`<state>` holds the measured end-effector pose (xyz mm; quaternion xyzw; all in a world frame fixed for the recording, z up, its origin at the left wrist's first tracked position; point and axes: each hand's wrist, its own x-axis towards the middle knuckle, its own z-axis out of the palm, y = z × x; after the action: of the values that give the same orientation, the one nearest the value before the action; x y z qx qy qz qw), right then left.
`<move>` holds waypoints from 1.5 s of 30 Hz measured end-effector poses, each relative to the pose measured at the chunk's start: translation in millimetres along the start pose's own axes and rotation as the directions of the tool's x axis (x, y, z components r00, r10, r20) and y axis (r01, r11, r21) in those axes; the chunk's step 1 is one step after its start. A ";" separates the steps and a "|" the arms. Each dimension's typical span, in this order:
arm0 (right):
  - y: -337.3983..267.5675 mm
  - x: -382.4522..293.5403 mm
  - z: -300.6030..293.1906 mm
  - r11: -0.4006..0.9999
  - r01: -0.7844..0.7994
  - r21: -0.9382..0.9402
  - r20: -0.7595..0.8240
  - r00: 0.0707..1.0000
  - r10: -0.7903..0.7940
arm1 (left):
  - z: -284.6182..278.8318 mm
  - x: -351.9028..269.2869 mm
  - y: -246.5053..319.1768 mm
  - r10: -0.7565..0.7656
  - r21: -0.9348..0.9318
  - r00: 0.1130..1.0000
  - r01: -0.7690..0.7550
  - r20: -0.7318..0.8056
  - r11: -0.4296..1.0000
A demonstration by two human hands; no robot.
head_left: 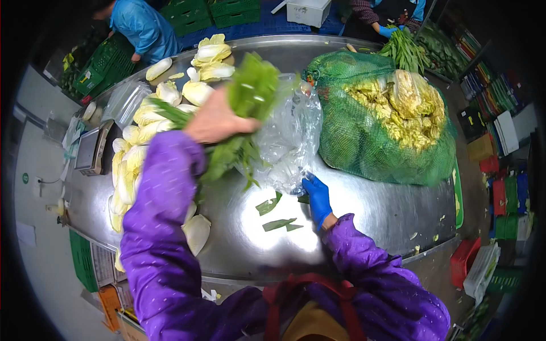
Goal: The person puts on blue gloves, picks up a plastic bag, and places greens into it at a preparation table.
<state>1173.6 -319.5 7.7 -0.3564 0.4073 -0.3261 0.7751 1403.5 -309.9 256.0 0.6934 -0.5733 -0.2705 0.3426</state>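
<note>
My bare left hand (pixel 219 119) grips a bunch of leafy greens (pixel 254 85), blurred by motion, over the middle of the steel table (pixel 230 238). Stems stick out on the left of the hand, and more leaves hang below it. My right hand (pixel 316 198), in a blue glove, pinches the near edge of a clear plastic bag (pixel 294 132). The bag lies crumpled beside the greens, partly behind them. Just left of the right hand, a few cut leaf pieces (pixel 277 224) rest on the steel.
Several peeled Chinese cabbages (pixel 136 157) line the left, beside a scale (pixel 91 147) and flat plastic bags (pixel 126 102). On the right bulges a green mesh sack (pixel 349 140) topped with yellowed cabbages (pixel 409 102). Two people (pixel 143 30) work beyond the far edge, near green crates (pixel 234 13).
</note>
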 end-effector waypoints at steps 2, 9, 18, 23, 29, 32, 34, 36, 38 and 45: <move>7.5 -5.6 0.0 1.000 -0.017 0.026 0.020 1.000 0.017 | 37.2 22.3 -60.3 0.044 -0.001 0.985 -0.044 0.164 0.999; -48.2 -24.2 12.9 0.980 0.187 -0.070 -0.071 0.979 -0.192 | 87.7 51.6 -103.9 -0.213 -0.097 0.936 0.249 0.280 0.964; -45.8 32.0 -9.0 0.789 0.517 -0.331 0.032 0.842 -0.538 | 8.8 33.0 -71.0 -0.315 -0.631 0.942 0.315 0.117 0.709; -34.2 6.7 5.0 0.965 0.250 -0.084 0.078 0.967 -0.244 | -5.7 57.1 -65.8 -0.330 -0.502 0.944 0.275 -0.022 0.820; -68.0 1.5 26.0 0.943 0.302 0.138 0.075 0.946 -0.314 | 128.7 75.1 -100.5 -0.060 0.134 0.979 0.087 -0.194 0.987; -70.4 22.5 22.0 0.916 0.384 -0.116 0.014 0.923 -0.385 | 184.6 64.2 -93.5 -0.144 0.156 0.958 0.187 -0.249 0.970; -88.3 28.2 33.6 0.903 0.420 -0.094 -0.043 0.904 -0.425 | 197.8 66.6 -97.2 -0.151 0.154 0.938 0.207 -0.313 0.966; -113.8 36.4 32.8 0.932 0.362 0.024 -0.063 0.931 -0.360 | 200.3 72.0 -87.4 -0.177 0.146 0.937 0.229 -0.301 0.963; -115.5 50.3 28.1 0.870 0.468 0.156 -0.094 0.884 -0.459 | 191.1 79.1 -82.3 -0.235 0.117 0.929 0.277 -0.287 0.954; -117.9 0.2 67.1 0.909 0.370 -0.192 0.569 0.797 -0.204 | 158.5 110.7 -148.3 -0.075 0.049 0.972 0.088 -0.221 0.995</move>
<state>1206.3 -363.2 131.9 -0.6024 0.1583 -0.2641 0.7364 1393.9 -428.6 43.5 0.7517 -0.5108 -0.1893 0.3717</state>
